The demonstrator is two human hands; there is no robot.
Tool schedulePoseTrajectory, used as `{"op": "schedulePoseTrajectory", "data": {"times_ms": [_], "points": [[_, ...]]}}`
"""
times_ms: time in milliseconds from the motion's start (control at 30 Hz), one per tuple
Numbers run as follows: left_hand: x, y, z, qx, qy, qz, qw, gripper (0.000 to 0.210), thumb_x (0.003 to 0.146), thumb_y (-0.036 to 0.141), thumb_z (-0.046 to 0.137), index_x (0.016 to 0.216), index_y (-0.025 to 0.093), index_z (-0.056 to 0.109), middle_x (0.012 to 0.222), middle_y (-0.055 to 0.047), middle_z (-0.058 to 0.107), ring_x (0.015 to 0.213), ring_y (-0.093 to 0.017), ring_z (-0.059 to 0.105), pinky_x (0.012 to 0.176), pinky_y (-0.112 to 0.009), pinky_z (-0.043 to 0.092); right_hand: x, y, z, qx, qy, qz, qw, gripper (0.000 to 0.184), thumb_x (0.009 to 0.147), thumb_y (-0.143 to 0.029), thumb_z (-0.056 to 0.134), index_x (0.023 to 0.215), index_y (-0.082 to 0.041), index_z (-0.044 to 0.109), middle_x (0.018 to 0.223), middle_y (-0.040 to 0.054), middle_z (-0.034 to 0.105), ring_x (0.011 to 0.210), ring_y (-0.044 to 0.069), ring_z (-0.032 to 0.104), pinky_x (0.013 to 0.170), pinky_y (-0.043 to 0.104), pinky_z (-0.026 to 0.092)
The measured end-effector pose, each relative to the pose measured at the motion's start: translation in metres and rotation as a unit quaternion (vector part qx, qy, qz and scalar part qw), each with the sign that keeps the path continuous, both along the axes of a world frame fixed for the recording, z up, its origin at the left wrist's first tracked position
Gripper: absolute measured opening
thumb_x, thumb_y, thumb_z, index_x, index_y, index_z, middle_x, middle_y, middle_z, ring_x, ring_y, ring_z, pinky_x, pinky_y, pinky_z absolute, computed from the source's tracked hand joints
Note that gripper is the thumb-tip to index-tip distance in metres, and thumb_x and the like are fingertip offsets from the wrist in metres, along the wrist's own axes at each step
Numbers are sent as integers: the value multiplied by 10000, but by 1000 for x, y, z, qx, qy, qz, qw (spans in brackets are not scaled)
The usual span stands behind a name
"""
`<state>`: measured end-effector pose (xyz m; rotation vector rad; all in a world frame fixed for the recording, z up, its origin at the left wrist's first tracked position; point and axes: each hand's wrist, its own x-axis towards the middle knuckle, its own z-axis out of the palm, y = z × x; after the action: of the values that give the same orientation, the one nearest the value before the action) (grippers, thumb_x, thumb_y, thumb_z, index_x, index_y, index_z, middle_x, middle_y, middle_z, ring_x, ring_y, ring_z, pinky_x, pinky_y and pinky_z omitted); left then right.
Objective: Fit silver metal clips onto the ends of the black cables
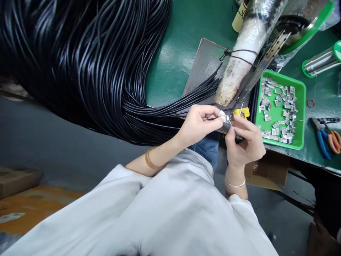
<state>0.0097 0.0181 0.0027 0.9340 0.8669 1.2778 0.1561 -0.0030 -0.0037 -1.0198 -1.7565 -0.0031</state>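
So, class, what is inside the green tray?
The green tray holds many small metal pieces, with patches of its floor showing between them. Whatever lies under the piled pieces is covered.

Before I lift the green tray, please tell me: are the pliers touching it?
Apart: the head view shows a strip of green tabletop between the green tray and the pliers.

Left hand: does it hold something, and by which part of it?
Yes: the left hand pinches a small metal connector by one end.
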Motion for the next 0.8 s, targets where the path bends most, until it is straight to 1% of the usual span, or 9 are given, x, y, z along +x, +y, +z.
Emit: {"op": "schedulePoseTrajectory", "data": {"times_ms": [100, 200, 400, 533, 600, 700, 800], "points": [[2, 1, 0, -1, 1, 14, 1000, 48, 717, 156, 712, 711, 108, 709, 694, -2, 688, 641, -71, 605, 633, -177, 501, 1, 0, 0, -58, 33, 0, 998, 213, 814, -70, 686, 963, -212, 631, 1165, 39, 738, 1000, 199, 747, 851, 371, 650], [3, 2, 3, -3, -5, 20, 1000, 45, 721, 153, 713, 717, 109, 706, 676, 4, 681, 626, -65, 598, 630, -175, 500, 0, 1, 2, -90, 46, 4, 995, 194, 825, -73, 674, 956, -211, 637, 1191, 46, 728, 973, 204, 751, 849, 386, 658], [3, 2, 8, -5, -9, 29, 1000, 73, 722, 176, 709, 705, 106, 696, 640, 17, 653, 589, -47, 562, 591, -158, 471, -2, 1, 11, -85, 32, 9, 996, 172, 823, -82, 675, 936, -209, 652, 1186, 52, 725, 1009, 215, 743, 846, 389, 660], [3, 1, 7, -14, 15, 21, 1000, 81, 723, 180, 701, 696, 106, 685, 640, 13, 644, 594, -50, 550, 598, -166, 459, -2, 1, 8, -86, 50, 3, 995, 156, 815, -92, 685, 909, -199, 622, 1147, 57, 735, 972, 197, 748, 786, 358, 665], [3, 1, 6, -28, 32, 17, 999, 79, 724, 181, 698, 702, 107, 683, 643, 10, 641, 594, -52, 542, 593, -171, 451, -1, 1, 8, -91, 41, -6, 995, 146, 820, -108, 688, 911, -202, 623, 1104, 49, 744, 949, 191, 749, 778, 359, 661], [3, 0, 7, -40, 33, 19, 998, 82, 720, 190, 702, 714, 111, 684, 638, 11, 636, 585, -53, 531, 578, -173, 441, 0, 2, 11, -89, 19, -12, 996, 137, 826, -125, 696, 923, -210, 650, 1060, 35, 750, 974, 198, 743, 795, 370, 655], [3, 0, 10, -44, 27, 24, 998, 90, 707, 199, 715, 715, 114, 685, 640, 11, 636, 587, -55, 534, 565, -170, 436, -1, 3, 17, -71, 1, -15, 997, 147, 820, -113, 706, 922, -216, 680, 1040, 22, 755, 990, 200, 741, 845, 379, 643]]}}
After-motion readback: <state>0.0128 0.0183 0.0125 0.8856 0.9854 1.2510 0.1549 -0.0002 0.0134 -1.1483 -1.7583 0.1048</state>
